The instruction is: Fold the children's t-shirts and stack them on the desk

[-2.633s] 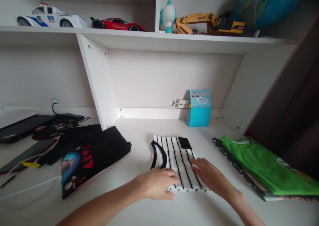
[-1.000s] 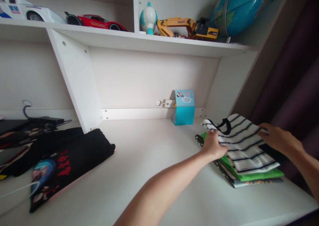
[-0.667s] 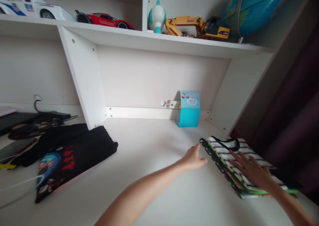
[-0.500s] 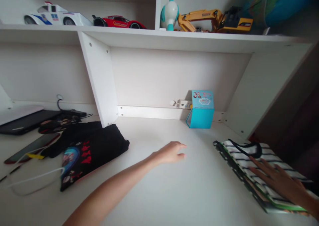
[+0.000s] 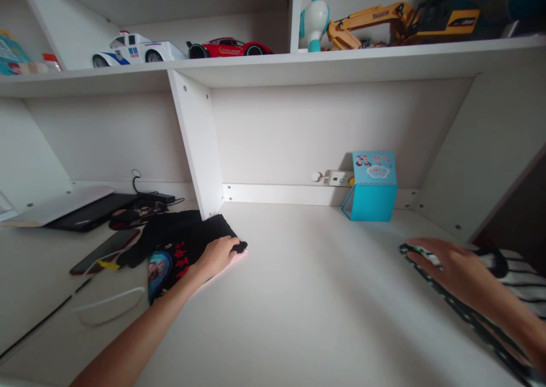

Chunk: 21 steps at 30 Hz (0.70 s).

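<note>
Left hand (image 5: pixel 215 257) down at the right end of the folded black shirt (image 5: pixel 197 240), fingers bent over its edge; whether it's gripping, I can't tell. Right hand (image 5: pixel 454 264) lies over the corner of the pile with the striped shirt (image 5: pixel 524 276) on top, thumb and fingers parted, its grip unclear too. Behind, the blue calendar (image 5: pixel 373 199) stands on the white surface (image 5: pixel 298 301).

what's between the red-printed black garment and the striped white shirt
In the head view: white tabletop, then the right hand at the cloth stack's dark spotted edge.
</note>
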{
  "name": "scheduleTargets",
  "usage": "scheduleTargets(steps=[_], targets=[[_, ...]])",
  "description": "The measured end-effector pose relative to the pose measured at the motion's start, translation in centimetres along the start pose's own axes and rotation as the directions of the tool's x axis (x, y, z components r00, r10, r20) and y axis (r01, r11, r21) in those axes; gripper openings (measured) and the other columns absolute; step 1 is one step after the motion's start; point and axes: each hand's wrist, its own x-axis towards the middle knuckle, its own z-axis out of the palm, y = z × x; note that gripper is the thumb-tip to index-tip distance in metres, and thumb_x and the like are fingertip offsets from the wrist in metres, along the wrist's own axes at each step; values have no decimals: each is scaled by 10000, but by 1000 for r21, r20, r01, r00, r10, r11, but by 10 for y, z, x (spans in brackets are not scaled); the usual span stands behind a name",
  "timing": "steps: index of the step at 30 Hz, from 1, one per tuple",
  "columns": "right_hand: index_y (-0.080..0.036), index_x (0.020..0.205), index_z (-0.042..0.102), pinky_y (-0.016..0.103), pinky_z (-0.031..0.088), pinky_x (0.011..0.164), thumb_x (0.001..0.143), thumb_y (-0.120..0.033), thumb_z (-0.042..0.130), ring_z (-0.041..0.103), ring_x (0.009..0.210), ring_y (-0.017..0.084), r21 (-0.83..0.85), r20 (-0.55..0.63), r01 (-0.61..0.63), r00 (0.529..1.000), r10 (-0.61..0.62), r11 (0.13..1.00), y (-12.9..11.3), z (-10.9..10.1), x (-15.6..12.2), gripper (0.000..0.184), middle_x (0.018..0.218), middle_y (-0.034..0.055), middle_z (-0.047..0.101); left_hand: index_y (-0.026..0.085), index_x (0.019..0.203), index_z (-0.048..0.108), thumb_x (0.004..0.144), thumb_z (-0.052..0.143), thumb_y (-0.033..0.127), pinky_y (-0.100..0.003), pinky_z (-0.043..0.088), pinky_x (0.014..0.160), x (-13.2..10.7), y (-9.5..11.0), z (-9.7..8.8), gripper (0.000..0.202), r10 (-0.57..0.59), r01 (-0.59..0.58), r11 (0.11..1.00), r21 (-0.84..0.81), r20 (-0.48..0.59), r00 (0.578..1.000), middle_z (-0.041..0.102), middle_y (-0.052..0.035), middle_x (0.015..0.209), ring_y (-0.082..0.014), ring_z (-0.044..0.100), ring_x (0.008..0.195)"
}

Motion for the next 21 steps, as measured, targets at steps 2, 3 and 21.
scheduleTargets(steps=[2,3,21], targets=[[-198,1006,621,316,405,856,807,-363,529,590,951,221,73,170,145,973,-156,987,-46,2,9,274,1037,86,641,213,971,624,783,447,185,-269,415,777,6,-5,-8,260,-5,4,999,-32,-22,1000,639,-52,967,-218,584,907],[-201,1053,595,327,403,879,837,-390,474,575,986,218,124,238,185,948,-210,975,-67,3,11,311,1083,78,622,209,986,621,781,452,188,-268,414,791,11,-9,-15,266,-15,13,999,-44,-48,999,639,-55,985,-220,579,925],[-190,951,578,341,460,786,784,-472,451,582,885,237,555,441,-161,889,-124,816,-114,44,24,351,868,61,649,221,1246,496,797,578,288,-235,440,783,-20,146,-37,461,670,-557,743,-372,422,611,627,-58,1041,-183,595,925]])
